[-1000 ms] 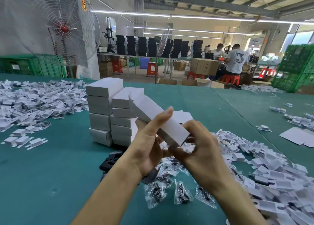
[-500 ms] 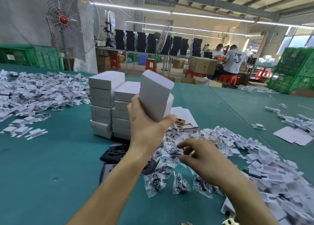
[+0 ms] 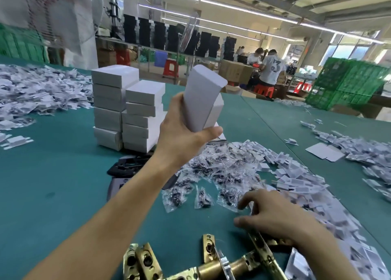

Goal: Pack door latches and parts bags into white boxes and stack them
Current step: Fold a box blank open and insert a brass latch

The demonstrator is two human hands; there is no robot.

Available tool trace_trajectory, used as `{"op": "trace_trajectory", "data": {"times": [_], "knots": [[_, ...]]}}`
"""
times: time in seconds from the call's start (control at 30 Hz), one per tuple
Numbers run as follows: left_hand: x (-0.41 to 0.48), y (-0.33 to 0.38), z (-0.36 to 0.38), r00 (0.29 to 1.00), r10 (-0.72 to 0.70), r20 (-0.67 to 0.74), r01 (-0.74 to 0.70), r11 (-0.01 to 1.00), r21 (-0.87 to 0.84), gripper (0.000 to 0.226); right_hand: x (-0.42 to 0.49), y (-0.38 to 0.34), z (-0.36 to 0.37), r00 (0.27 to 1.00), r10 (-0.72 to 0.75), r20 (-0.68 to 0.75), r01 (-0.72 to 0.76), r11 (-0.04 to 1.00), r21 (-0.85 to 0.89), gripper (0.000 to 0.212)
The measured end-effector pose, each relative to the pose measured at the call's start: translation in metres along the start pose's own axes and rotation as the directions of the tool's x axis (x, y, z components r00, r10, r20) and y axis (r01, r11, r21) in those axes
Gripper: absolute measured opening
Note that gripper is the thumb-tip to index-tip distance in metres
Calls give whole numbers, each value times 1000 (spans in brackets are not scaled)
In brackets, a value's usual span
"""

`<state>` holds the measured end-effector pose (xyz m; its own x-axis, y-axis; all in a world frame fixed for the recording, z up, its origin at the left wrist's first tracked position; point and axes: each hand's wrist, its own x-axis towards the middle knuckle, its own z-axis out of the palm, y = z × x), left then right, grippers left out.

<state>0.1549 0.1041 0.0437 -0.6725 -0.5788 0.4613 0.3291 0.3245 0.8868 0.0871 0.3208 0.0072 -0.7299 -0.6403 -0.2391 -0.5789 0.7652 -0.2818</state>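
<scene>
**Two hands at work: one box raised, one hand lowered to the latches**

One closed white box (image 3: 203,102) is gripped at its lower end by the left hand (image 3: 184,144). The thumb (image 3: 209,132) is pressed across the near face, and the other fingers are wrapped behind the box and hidden by it. The box is held on end above the bench (image 3: 53,174), tilted slightly to the right.

The right hand (image 3: 277,220) is held low near the front edge, palm down. Its fingers (image 3: 247,199) are spread and loosely bent, with the tips just beside the nearest parts bags (image 3: 222,169). One brass latch plate (image 3: 262,252) passes beneath the palm, though whether it is touched cannot be told through the blur. Further brass door latches (image 3: 213,269) are laid at the front edge, close to one another.

The clear parts bags are scattered between the two hands. Beyond the left hand, two columns of stacked white boxes (image 3: 127,110) are set side by side, the left one taller. Black parts (image 3: 127,167) are seen at their foot.

White card pieces are heaped to the right (image 3: 306,186) and at the far left (image 3: 31,89). A large fan (image 3: 53,4), green crates (image 3: 349,83) and seated workers (image 3: 270,68) are seen at the back.
</scene>
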Motion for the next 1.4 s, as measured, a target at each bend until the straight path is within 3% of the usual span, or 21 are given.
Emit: {"op": "trace_trajectory", "data": {"times": [0.23,0.5,0.6,0.73,0.93,1.07,1.23,1.33,1.4], "knots": [[2,-9,-4,998,-44,-48,48,995,83,82,-16,-5,-1,1000,3,31,-3,1000,10,58],[1,-16,0,997,-60,-42,64,992,112,79,-10,-4,6,995,25,-97,-22,999,23,30],[0,-18,0,997,-63,-39,67,990,125,79,-2,-4,10,971,51,-233,-37,997,62,19],[-1,-22,2,998,-57,-29,61,983,170,81,8,-14,15,905,64,-420,15,983,182,21],[-2,-26,4,997,-72,-16,74,986,150,80,12,-20,32,936,-35,-351,99,981,165,17],[-3,-27,4,997,-71,-7,71,986,152,79,10,-22,39,952,-86,-295,113,991,77,27],[-2,-24,2,999,-50,-13,51,983,178,83,-9,-30,46,896,-183,-404,175,983,-58,61],[-2,-25,2,999,-45,-8,46,982,185,83,-24,-29,49,903,-298,-309,312,950,-6,83],[-4,-26,3,999,-50,3,49,981,190,82,-34,-30,55,905,-355,-234,368,930,13,85]]}}
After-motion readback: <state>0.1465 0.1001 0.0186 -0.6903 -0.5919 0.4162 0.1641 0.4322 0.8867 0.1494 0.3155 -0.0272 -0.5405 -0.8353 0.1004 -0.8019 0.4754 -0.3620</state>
